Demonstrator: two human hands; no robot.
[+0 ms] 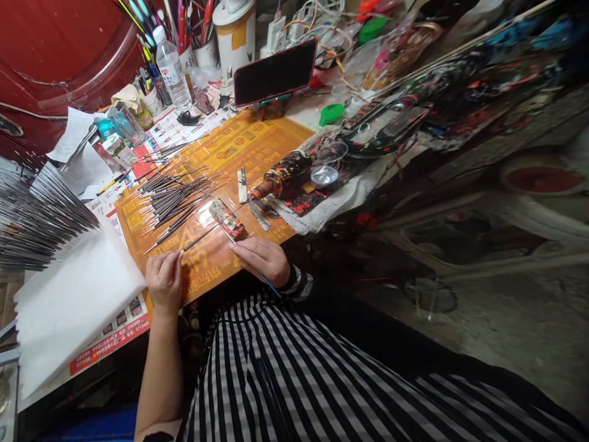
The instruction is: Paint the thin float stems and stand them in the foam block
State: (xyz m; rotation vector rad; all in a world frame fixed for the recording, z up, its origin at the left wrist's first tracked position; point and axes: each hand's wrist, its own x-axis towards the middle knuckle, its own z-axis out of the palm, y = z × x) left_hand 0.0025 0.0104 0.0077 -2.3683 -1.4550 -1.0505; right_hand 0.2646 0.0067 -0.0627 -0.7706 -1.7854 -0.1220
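While the left hand [164, 282] pinches a thin dark brush [199, 238] between its fingers, the right hand [258, 259] closes around a slim blue brush [269, 285], whose handle comes out under the palm. The two hands are apart, and each one holds its own brush. Both rest over the lower edge of an orange printed sheet [216, 153]. The far end of the dark brush reaches to just beside a small paint-crusted palette [226, 219], and the right hand lies touching this palette.

Above the hands, many fine dark brushes [177, 199] lie in a loose group on the sheet, with their thin ends pointing in different directions. Near them are a narrow white strip [242, 186] and a flat metal strip [258, 216]. Further right lie a paint-covered cylindrical tool [280, 175], a small metal dish [324, 176] and a white cloth [317, 209].

Left of the left hand, a white foam board [69, 307] carries a dense fan of more brushes [41, 221]. Further away stand a phone [275, 72] with a dark screen on a small stand, a plastic water bottle [171, 67] and a red door [55, 61]. Below the hands, the person's black-and-white striped garment [294, 380] fills the lower part of the view.
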